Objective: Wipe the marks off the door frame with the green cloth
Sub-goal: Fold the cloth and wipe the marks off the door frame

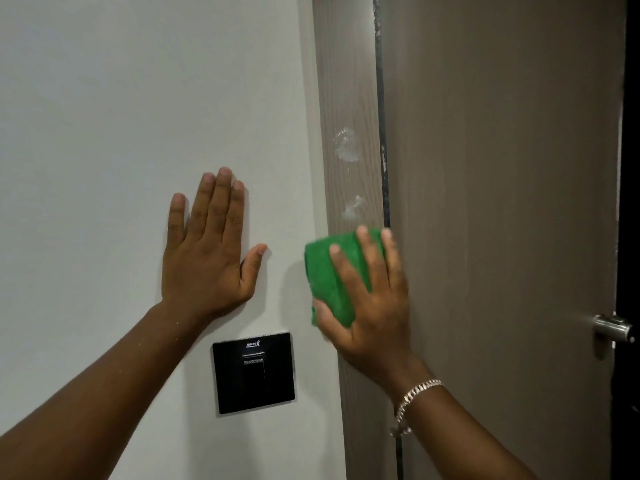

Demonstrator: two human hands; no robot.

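Head view, right hand (367, 296) pressing green cloth (329, 282) on door frame (349, 98)

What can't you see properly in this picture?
- Head view: door frame beneath the green cloth, covered by it and the right hand; any marks there hidden.
- Switch lettering: too small.
- Door handle: cut off by the right edge.
- Frame's top and bottom: out of view.
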